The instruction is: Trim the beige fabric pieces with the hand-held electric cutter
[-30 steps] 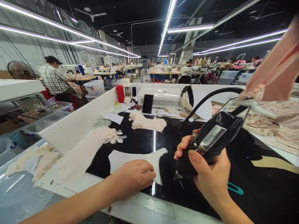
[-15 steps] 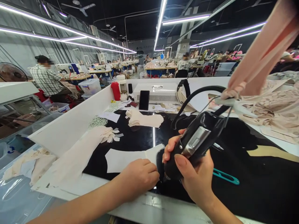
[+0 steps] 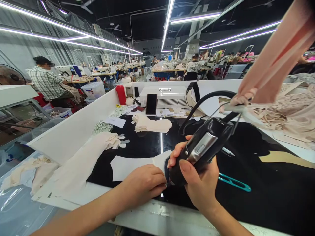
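My right hand [image 3: 199, 177] is wrapped around a black corded power tool [image 3: 205, 144] with a silver switch plate, which looks like an electric fabric cutter. It is tilted, its lower end down by the table. A knotted pink cloth strip [image 3: 273, 62] runs up from its cord end. Under the tool's low end reaches a pale, flat fabric piece [image 3: 133, 167] with a seam-like line across it. My left hand [image 3: 147, 183] is closed at that piece's near right edge, fingers curled beside the tool. Its fingertips and anything pinched there are hidden.
Cream fabric stacks [image 3: 151, 124] and a long pale bundle [image 3: 81, 160] lie on the black tabletop [image 3: 145, 144]. A teal tool [image 3: 235, 182], a pen [image 3: 228, 151] and a tan strip [image 3: 285, 158] are at right. A phone [image 3: 151, 104] leans against a white box [image 3: 169, 96].
The cutter and my right hand have shifted slightly left and down toward my left hand. My left hand has barely moved. The whole view has shifted a little.
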A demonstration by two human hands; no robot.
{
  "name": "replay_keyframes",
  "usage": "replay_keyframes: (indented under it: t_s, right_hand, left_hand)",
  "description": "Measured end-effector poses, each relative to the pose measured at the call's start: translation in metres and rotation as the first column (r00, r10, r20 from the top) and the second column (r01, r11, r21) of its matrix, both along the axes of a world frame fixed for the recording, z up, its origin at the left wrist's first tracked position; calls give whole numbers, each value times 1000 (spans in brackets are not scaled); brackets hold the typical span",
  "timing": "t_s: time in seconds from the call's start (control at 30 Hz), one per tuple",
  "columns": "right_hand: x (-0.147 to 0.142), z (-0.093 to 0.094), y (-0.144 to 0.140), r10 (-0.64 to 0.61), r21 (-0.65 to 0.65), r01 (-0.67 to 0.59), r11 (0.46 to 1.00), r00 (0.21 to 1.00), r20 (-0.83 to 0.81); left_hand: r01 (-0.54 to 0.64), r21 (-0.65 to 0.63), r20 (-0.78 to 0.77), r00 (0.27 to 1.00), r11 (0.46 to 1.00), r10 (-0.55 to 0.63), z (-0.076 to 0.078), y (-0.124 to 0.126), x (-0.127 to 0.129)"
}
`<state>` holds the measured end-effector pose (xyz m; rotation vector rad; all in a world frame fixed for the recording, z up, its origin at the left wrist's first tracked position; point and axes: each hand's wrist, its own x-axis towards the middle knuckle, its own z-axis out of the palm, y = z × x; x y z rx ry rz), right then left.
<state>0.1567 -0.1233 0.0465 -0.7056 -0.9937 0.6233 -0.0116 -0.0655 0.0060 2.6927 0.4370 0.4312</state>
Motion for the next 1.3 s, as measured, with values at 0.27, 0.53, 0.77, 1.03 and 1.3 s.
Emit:
replay_keyframes:
  t_s: [0.27,0.53,0.77,1.03,1.3]
  right_hand:
    - [0,1,2,-21,5,21,1000,1000,-23]
    - [-1,0,2,-11,13,12,1000,999,-30]
    - [-2,0,2,-17,12,17,1000,1000,-11]
    - [-2,-1,1,-7,11,7,1000,1000,-7]
    - [-1,0,0,3,10,-2,1000,1000,-17]
  left_hand:
    - [-23,62,11,1000,998,23,-6,0,1]
    - [-24,4,71,997,1000,24,-1,-3,0]
    - [-10,-33,99,995,999,13,-2,-2,-1]
    - [62,95,114,991,994,-72,-3,-1,-13]
    - [59,299,79,993,952,-86,-2,0,-17]
